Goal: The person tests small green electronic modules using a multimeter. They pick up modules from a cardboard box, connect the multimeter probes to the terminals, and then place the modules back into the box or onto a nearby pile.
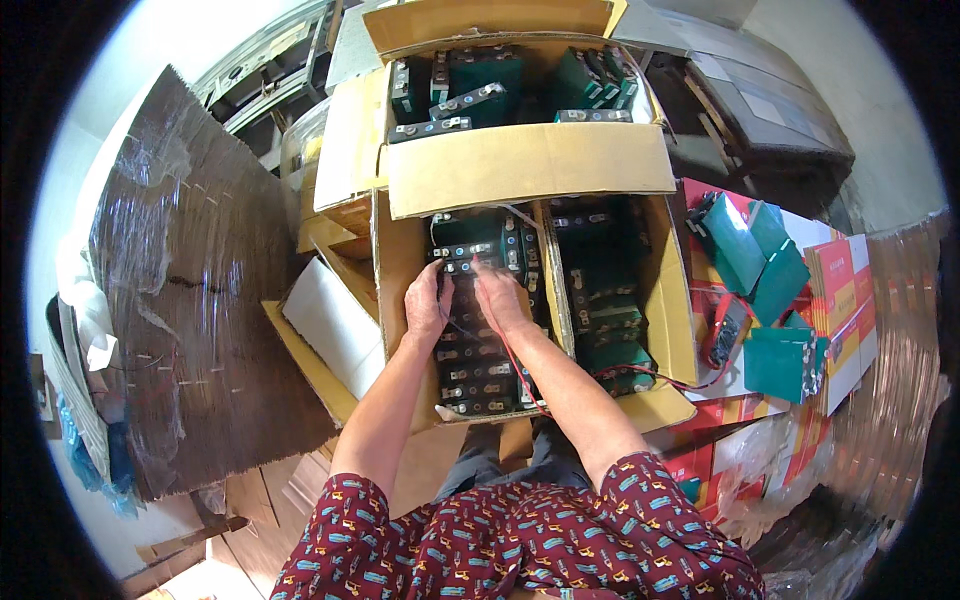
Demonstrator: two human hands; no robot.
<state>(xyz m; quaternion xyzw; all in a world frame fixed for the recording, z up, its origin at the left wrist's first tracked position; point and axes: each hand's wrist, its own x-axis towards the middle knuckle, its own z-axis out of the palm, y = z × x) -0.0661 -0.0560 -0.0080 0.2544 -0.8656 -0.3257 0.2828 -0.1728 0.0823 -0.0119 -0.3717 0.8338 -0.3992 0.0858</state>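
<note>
In an open cardboard box (400, 240) stand rows of green battery cells (485, 370) with metal terminals on top. My right hand (503, 298) pinches a red test probe (476, 262), its tip at the terminals of a cell in the upper left part of the box. Beside it, at the other end of that cell, my left hand (428, 300) is closed on a thin black test probe, mostly hidden by the fingers. A red lead (515, 362) trails down past my right wrist. To the right of the box lies a multimeter (728, 328) with a red rim.
Behind, a second cardboard box (530, 160) holds more green cells, some tilted. Loose green cells (785, 362) lie on red and white cartons at right. A cardboard divider (556, 285) splits the near box. Wrapped cardboard stacks (200, 300) stand at left.
</note>
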